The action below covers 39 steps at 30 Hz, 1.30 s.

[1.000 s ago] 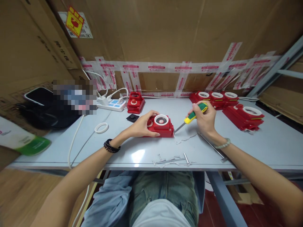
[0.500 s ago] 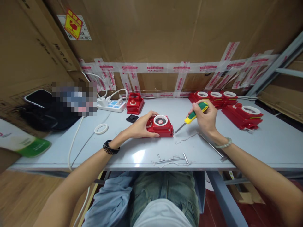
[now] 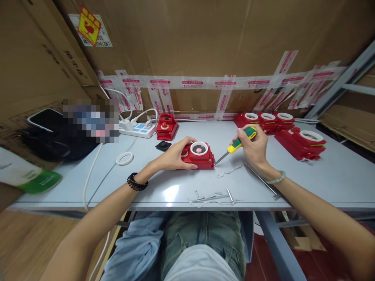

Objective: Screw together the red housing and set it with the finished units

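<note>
My left hand (image 3: 179,155) is closed around the left part of a red box-shaped device (image 3: 202,160) with a white ring (image 3: 199,148) on top, which rests on the table. In my right hand (image 3: 255,146) is a screwdriver (image 3: 242,139) with a green and yellow handle. Its shaft slants down left, and the tip meets the right end of the red device, close to a thin pale cord (image 3: 231,171). Whether the tip sits in a screw is too small to tell. Below the device lie several metal rods and bolts (image 3: 212,197).
More red devices stand at the back right (image 3: 268,121), with a larger red device (image 3: 301,144) beside them. A small red device (image 3: 166,128), a black square part (image 3: 163,145), a loose white ring (image 3: 124,158) and a power strip (image 3: 137,128) are on the left. A metal rod (image 3: 263,181) lies near my right wrist.
The screwdriver has shifted very slightly left, its tip now closer against the device's right end. My left hand keeps its hold; the view has tilted a little.
</note>
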Motion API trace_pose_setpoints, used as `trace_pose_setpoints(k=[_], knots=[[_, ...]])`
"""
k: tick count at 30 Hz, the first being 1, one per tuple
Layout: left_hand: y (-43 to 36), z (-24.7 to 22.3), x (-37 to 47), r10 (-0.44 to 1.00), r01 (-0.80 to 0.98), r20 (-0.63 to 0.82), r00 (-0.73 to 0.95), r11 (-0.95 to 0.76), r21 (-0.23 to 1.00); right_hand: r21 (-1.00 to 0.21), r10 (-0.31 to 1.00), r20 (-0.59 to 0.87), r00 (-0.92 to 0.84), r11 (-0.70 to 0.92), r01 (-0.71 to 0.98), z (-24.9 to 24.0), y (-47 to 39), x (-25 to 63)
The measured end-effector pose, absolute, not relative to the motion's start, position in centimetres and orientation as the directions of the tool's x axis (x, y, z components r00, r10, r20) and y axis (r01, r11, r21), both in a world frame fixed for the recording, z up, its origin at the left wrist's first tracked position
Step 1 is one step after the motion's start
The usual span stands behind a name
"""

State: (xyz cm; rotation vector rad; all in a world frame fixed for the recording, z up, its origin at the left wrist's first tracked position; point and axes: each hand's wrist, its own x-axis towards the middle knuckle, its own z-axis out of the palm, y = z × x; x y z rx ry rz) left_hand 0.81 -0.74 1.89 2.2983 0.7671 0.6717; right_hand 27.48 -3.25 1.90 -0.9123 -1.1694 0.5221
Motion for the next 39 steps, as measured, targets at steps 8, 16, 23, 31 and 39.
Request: trace_pose_setpoints(k=[8,16,23,31,39], knots=[[-0.7,1.9,0.8,0.664,0.361,0.252,0.703,-0.640,0.679,-0.820,0.741,0.567,0.359,0.548,0.164,1.8,-3.3,27.8],[-0.7,2.1,0.3,0.646,0.422,0.285,0.708,-0.712,0.562,-0.810,0.715,0.582,0.389,0.553,0.196,2.2,-3.3,28.1],[-2.7,3.3,2.3,0.479,0.471,0.431,0.765,-0.872,0.133,-0.731,0.628,0.682,0.375,0.564,0.386,3.2,-3.5,29.2],[-3.2,4.3,4.5,0.483,0.502,0.394,0.782,-0.863,0.063,-0.560,0.613,0.778,0.141,0.573,0.598,3.6,-4.2,29.3],[-1.3,3.6,0.9,0.620,0.541,0.232,0.750,-0.776,0.325,-0.491,0.894,0.247,-0.375,0.449,0.747,4.4,-3.1,34.2]])
